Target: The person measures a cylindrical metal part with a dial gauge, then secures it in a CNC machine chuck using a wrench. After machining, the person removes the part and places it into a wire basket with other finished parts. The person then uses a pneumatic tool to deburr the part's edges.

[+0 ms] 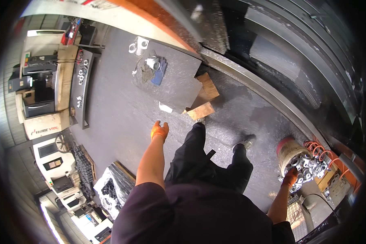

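Note:
My left hand, in an orange glove, is held out over the floor with its fingers apart and nothing in it. At the far right my right hand, also in an orange glove, reaches to a heap of silvery metal castings. Its fingers are hidden among the parts, so I cannot see whether it grips one. A beige bucket with a reddish rim stands right beside that heap. Ahead of my left hand lies a small white object, its kind unclear.
A grey sheet-like surface ahead bears a blue cloth and metal parts. Cardboard pieces lie near my foot. A large machine opening runs along the right, an orange coiled hose below it. Wrapped parts stand left.

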`<move>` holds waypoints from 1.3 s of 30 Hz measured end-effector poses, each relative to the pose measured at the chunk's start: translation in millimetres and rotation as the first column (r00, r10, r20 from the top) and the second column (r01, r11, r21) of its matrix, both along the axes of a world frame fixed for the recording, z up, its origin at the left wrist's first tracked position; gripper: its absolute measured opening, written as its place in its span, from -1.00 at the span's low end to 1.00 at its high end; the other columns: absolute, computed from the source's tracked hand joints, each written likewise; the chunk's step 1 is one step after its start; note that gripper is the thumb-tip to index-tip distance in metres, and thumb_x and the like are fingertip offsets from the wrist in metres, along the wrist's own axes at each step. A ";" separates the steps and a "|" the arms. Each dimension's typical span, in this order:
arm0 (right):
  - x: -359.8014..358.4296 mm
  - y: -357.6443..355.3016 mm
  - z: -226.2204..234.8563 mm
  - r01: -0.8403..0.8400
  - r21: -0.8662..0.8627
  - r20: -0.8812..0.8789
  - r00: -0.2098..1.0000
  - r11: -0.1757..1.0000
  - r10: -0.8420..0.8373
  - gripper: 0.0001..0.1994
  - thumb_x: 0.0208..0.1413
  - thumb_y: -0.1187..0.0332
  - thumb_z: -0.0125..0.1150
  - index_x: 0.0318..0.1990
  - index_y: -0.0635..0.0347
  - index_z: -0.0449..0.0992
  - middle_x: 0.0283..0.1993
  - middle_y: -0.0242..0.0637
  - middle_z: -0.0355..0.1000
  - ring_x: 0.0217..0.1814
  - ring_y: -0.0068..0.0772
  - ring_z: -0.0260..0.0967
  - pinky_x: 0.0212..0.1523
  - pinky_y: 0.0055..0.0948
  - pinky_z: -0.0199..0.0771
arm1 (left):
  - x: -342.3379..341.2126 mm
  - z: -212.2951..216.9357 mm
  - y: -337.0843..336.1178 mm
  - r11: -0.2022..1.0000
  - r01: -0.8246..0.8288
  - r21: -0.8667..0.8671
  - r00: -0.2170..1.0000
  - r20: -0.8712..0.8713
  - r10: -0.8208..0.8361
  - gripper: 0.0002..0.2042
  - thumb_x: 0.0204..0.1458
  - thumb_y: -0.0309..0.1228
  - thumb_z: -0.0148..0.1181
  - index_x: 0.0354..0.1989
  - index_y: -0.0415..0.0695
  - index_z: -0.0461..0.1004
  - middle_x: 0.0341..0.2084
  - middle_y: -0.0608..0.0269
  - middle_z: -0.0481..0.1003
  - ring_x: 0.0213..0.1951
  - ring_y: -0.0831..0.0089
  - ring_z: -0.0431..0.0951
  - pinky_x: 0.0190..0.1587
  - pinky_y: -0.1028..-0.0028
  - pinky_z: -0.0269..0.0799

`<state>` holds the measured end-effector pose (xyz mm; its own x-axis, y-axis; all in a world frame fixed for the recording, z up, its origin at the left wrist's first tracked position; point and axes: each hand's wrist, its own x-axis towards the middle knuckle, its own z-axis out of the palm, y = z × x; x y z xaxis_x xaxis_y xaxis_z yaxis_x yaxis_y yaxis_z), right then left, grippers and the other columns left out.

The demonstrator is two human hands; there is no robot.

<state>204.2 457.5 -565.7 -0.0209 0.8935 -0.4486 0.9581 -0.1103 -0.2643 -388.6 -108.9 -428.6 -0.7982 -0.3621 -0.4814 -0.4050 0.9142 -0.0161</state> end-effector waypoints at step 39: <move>-604.7 -257.1 294.2 -0.738 -0.415 -0.837 0.538 0.532 0.094 -0.39 0.31 0.18 0.29 0.47 0.06 0.31 0.28 -0.12 0.45 0.26 -0.28 0.43 0.26 -0.29 0.46 | -247.3 198.0 69.1 0.062 0.465 0.883 0.589 -0.256 -0.766 -0.79 0.23 -0.40 0.26 -0.03 -0.16 0.68 -0.47 0.35 0.58 -0.42 0.67 0.47 -0.35 0.52 0.43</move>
